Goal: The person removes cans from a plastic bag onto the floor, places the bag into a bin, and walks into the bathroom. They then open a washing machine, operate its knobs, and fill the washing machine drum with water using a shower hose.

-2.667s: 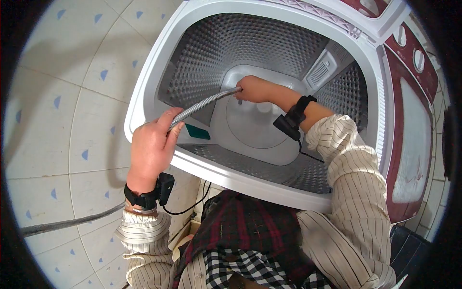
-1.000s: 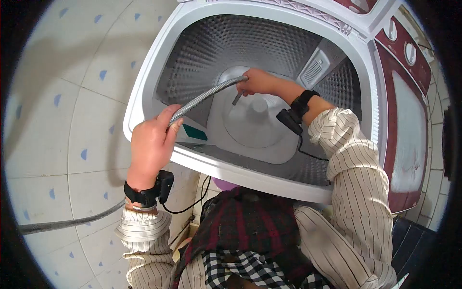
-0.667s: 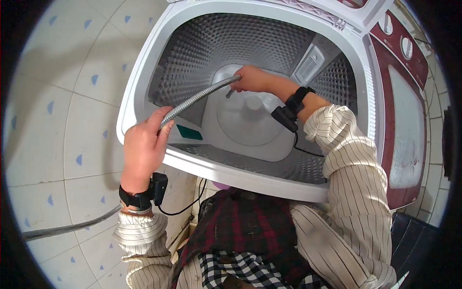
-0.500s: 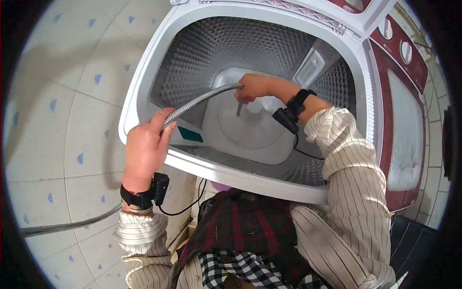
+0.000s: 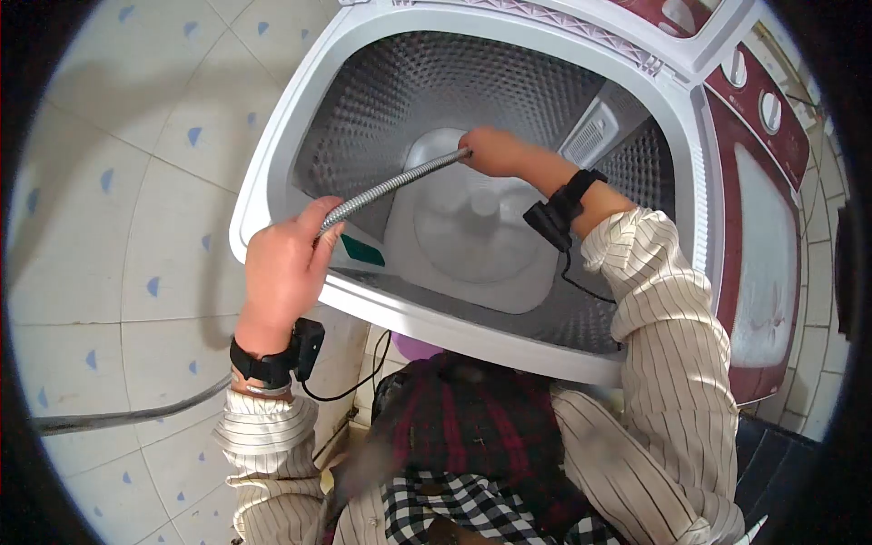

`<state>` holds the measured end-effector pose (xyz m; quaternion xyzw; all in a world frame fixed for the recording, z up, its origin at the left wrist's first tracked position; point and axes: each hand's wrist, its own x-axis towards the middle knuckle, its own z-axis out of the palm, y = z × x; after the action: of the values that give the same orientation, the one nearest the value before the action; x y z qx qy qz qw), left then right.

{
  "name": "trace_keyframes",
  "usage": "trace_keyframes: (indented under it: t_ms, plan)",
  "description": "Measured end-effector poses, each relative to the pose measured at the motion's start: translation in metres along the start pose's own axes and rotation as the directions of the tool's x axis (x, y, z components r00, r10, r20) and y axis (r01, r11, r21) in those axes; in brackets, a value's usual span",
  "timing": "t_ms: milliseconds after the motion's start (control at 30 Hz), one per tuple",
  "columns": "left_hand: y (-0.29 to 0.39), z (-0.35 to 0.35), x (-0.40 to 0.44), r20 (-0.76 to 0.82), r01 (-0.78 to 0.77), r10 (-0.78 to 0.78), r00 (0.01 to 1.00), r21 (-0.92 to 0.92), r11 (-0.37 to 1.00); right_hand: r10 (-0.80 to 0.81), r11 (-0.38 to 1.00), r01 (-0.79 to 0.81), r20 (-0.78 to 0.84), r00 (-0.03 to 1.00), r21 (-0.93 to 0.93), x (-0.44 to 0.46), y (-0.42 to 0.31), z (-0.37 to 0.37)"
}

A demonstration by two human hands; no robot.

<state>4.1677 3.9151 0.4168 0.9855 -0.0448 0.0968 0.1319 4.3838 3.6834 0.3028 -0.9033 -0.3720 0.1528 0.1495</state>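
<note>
A flexible ribbed metal hose (image 5: 400, 183) runs between my two hands over an open washing machine tub (image 5: 386, 64). My left hand (image 5: 286, 268) is closed around the hose above the tub's left rim. Inside the tub, my right hand (image 5: 495, 153) is wrapped round the hose near its far end; that end is hidden by the fingers. Below the right hand lies the round pale agitator (image 5: 484, 232) on the tub floor. A green patch (image 5: 361, 250) marks the tub's left wall, just right of my left hand.
The raised lid (image 5: 699, 45) stands at the back right. A red panel with white knobs (image 5: 770, 112) lies along the machine's right side. Hose also trails across the tiled floor (image 5: 136, 209) at left. Black cables hang from both wrist straps.
My right hand has turned and lifted slightly to the right; the hose end that pointed down below it no longer shows. The hose between the hands is straighter.
</note>
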Motion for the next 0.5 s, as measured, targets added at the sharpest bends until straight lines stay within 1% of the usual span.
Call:
trace_keyframes:
  t_ms: [100, 167, 200, 267, 300, 367, 400, 467, 500]
  plan:
    - [0.002, 0.000, 0.001, -0.006, 0.000, 0.000, 1.000, -0.014, 1.000, 0.033, 0.998, -0.032, -0.022, 0.999, 0.050, 0.002, 0.004, 0.003]
    - [0.001, 0.000, 0.002, -0.010, -0.001, 0.000, 1.000, -0.036, 0.999, -0.018, 0.999, 0.017, -0.027, 0.999, -0.030, 0.002, 0.005, 0.000]
    - [0.001, 0.000, 0.002, -0.010, -0.001, 0.000, 1.000, -0.038, 0.999, -0.017, 0.999, 0.016, -0.026, 1.000, -0.031, 0.002, 0.005, -0.001]
    - [-0.001, 0.001, 0.001, -0.001, -0.008, 0.008, 1.000, -0.023, 1.000, 0.023, 0.993, -0.022, 0.006, 1.000, -0.119, 0.001, 0.004, -0.004]
    - [-0.004, 0.003, 0.002, -0.005, -0.011, 0.011, 1.000, -0.029, 1.000, 0.026, 0.992, -0.025, 0.006, 1.000, -0.125, -0.001, 0.005, -0.005]
    - [-0.012, 0.010, 0.002, -0.016, -0.023, 0.022, 1.000, -0.065, 0.998, 0.091, 0.963, -0.061, 0.103, 0.990, -0.264, -0.004, 0.006, -0.007]
    - [-0.016, 0.013, 0.002, -0.019, -0.022, 0.021, 1.000, -0.073, 0.997, 0.094, 0.961, -0.063, 0.106, 0.990, -0.271, -0.006, 0.005, -0.010]
    - [-0.022, 0.008, 0.000, -0.012, -0.030, 0.029, 1.000, -0.102, 0.994, 0.116, 0.971, -0.038, 0.322, 0.940, -0.238, -0.010, -0.006, -0.014]
    - [-0.024, 0.008, 0.001, -0.014, -0.028, 0.026, 1.000, -0.106, 0.994, 0.117, 0.970, -0.037, 0.324, 0.939, -0.242, -0.009, -0.007, -0.012]
